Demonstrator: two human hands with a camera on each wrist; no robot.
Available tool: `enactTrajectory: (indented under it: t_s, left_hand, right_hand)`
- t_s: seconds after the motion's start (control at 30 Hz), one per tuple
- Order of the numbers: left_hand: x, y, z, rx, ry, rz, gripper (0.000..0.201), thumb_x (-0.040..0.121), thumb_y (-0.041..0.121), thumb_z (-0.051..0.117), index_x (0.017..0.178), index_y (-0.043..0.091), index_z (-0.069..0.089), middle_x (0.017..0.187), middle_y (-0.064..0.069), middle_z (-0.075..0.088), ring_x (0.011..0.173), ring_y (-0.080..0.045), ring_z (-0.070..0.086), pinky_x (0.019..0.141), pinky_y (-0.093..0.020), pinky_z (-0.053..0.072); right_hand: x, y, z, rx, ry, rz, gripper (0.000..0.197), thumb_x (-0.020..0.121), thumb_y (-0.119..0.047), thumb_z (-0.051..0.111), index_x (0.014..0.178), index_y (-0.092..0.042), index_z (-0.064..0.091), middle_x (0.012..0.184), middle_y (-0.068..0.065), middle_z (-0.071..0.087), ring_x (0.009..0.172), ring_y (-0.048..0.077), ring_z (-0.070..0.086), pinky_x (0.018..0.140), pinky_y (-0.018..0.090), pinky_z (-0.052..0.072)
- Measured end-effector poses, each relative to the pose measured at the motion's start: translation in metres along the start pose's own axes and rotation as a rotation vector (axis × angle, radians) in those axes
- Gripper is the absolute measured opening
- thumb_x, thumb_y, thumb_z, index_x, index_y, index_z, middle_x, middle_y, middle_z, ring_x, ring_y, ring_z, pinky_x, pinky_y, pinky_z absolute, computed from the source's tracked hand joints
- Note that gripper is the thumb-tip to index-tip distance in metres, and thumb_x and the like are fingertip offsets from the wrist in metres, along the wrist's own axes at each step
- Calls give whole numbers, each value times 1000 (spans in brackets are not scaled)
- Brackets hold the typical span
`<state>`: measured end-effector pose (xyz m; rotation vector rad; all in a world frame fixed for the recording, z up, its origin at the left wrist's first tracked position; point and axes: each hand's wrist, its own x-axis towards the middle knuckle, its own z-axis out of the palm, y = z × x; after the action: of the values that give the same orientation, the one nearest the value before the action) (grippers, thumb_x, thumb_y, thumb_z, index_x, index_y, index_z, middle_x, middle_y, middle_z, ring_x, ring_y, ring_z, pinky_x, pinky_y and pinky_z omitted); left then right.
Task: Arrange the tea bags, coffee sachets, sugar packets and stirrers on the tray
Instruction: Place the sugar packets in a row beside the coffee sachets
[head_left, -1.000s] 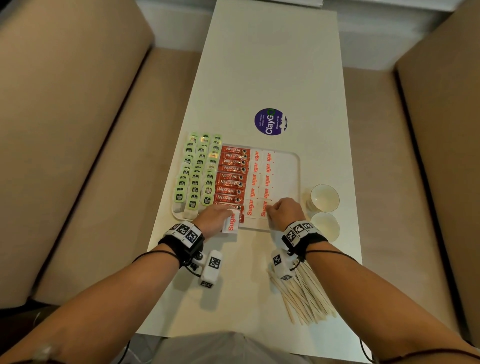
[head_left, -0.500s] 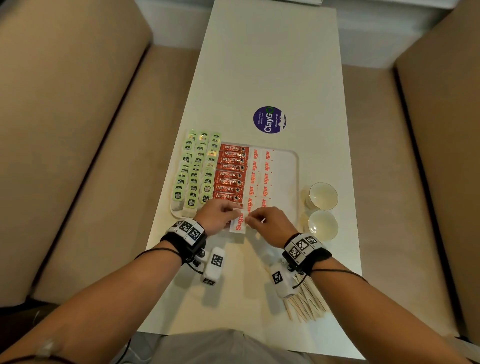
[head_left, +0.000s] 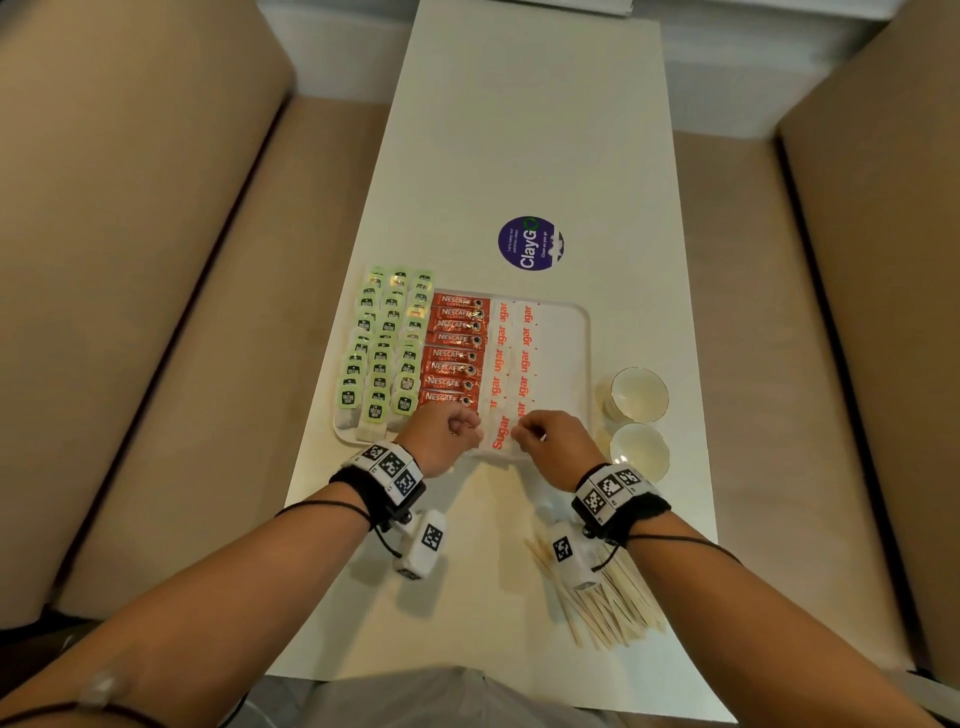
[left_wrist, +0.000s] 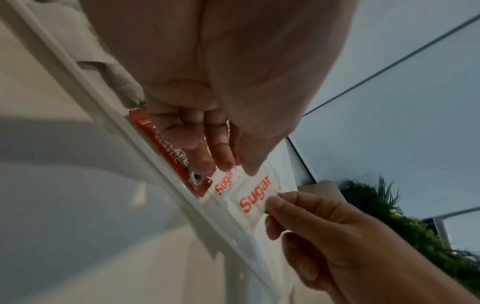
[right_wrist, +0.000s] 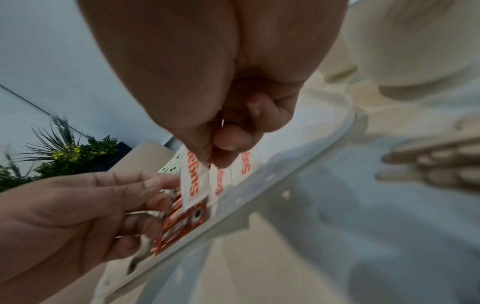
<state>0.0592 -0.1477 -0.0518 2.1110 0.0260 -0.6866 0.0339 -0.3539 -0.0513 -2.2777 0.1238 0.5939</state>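
Observation:
A white tray (head_left: 587, 338) holds rows of green tea bags (head_left: 387, 353), red coffee sachets (head_left: 457, 353) and two columns of sugar packets (head_left: 511, 358). At the tray's near edge a single sugar packet (head_left: 500, 434) lies between my two hands. My left hand (head_left: 467, 428) has curled fingers at its left side, with thumb and finger on its far end (left_wrist: 237, 166). My right hand (head_left: 524, 431) pinches its right edge between thumb and forefinger (right_wrist: 215, 160). The same sugar packet (left_wrist: 255, 196) sits at the near end of the first sugar column. A bundle of wooden stirrers (head_left: 608, 608) lies on the table under my right wrist.
Two white cups (head_left: 639, 393) (head_left: 640, 451) stand just right of the tray. A round purple sticker (head_left: 530, 243) is on the table (head_left: 519, 130) beyond the tray. Beige sofa seats flank the narrow table on both sides.
My left hand carried the sugar packet from the tray's near left edge to the right, over the sugar column. My right hand came left from the second column and took hold of it.

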Motion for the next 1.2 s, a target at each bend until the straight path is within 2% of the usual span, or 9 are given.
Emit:
enactTrajectory:
  t_s: [0.17,0.33,0.43,0.53,0.63,0.73,0.87,1.03,1.2]
  left_hand:
    - [9,3,-3,163,44,40,12,92,18,69,102,14,73,78,11,63,77,-11,60,73,-23,46]
    - [17,1,0,282,-1,76,23,89,22,73,111,20,68,76,5,64,69,-12,59,72,-30,54]
    - [18,4,2,357,-28,113,37,88,23,74,124,23,63,84,6,64,77,-14,60,78,-31,53]
    - [21,9,3,412,-45,126,45,89,23,72,132,25,59,101,-3,71,89,-21,66,83,-33,54]
    - [24,13,5,439,-59,133,47,91,22,70,136,26,57,108,-6,71,86,-21,63,81,-31,53]
    - [27,15,6,474,-94,135,50,93,23,66,142,25,54,121,-7,69,107,-25,64,94,-34,52]
    - [27,18,8,556,-157,147,50,96,22,57,146,24,48,140,-6,60,123,-27,58,101,-33,48]
    - [27,19,8,578,-165,147,43,96,20,54,139,20,50,139,-6,59,119,-27,59,97,-35,51]
    - [28,18,9,635,-168,148,48,96,23,55,143,23,45,133,-8,63,111,-30,63,91,-39,54]
  right_hand:
    - [17,14,-6,-30,69,61,19,103,-25,55,87,-22,66,110,3,74,86,16,66,75,26,51]
    - [21,11,1,-73,-13,80,23,103,-27,55,83,-25,67,111,1,74,90,16,67,78,28,53]
    - [22,9,7,-96,-27,109,23,101,-28,56,83,-23,69,108,-1,75,88,16,69,82,33,59]
    - [24,6,10,-137,-24,134,24,99,-30,57,90,-17,75,106,-2,76,85,16,71,81,36,62]
    - [25,4,10,-165,-4,163,24,98,-30,59,84,-19,75,102,-3,76,81,16,72,76,36,63]
    - [26,0,11,-209,3,182,24,97,-31,60,90,-17,77,100,-4,76,80,15,72,76,34,63]
    - [29,-1,11,-227,6,193,23,98,-31,59,92,-18,77,98,-5,75,78,14,71,75,33,63]
    - [31,-3,12,-283,-1,190,24,97,-34,57,91,-20,76,94,-6,74,75,14,71,72,33,64]
    - [30,-1,11,-294,2,201,21,94,-35,62,89,-20,76,96,-5,75,79,16,70,76,37,62]
